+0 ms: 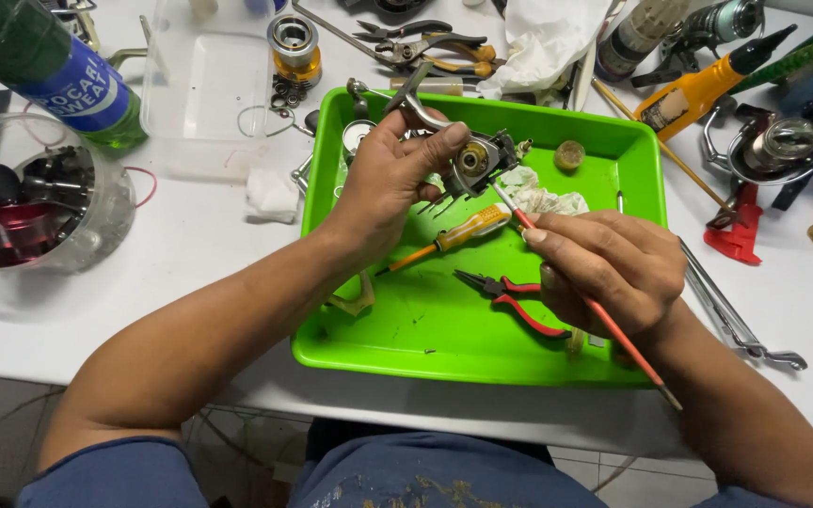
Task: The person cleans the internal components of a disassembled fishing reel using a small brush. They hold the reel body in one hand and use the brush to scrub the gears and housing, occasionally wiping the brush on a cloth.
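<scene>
In the head view, the person's left hand [390, 179] was closed around a partly stripped fishing reel body [470, 158], lifting it above the far half of a bright green tray [397, 329]. The fingers wrapped the metal frame while the exposed gear housing faced the right side. The right hand [604, 268] pinched a thin red-handled brush [604, 315] like a pen, fingers curled shut on the shaft, with the bristle end touching or almost touching the reel's open side; the exact contact was too small to tell.

On the tray floor lay 1 yellow-handled screwdriver [458, 232] just beside the left wrist, 1 pair of red-handled pliers [515, 296] partly under the right hand, a crumpled cloth [543, 198] under the reel, and a small round part [569, 154] near the far wall. Outside the tray, a clear plastic box [204, 89] and a round clear container [35, 202] sat to the left, with an orange bottle [698, 89] to the right.

Judging from this, the brushing would go best with the reel held steady over the tray, short light strokes, and the bristles kept inside the housing so loose grit or grease dropped onto the cloth.
</scene>
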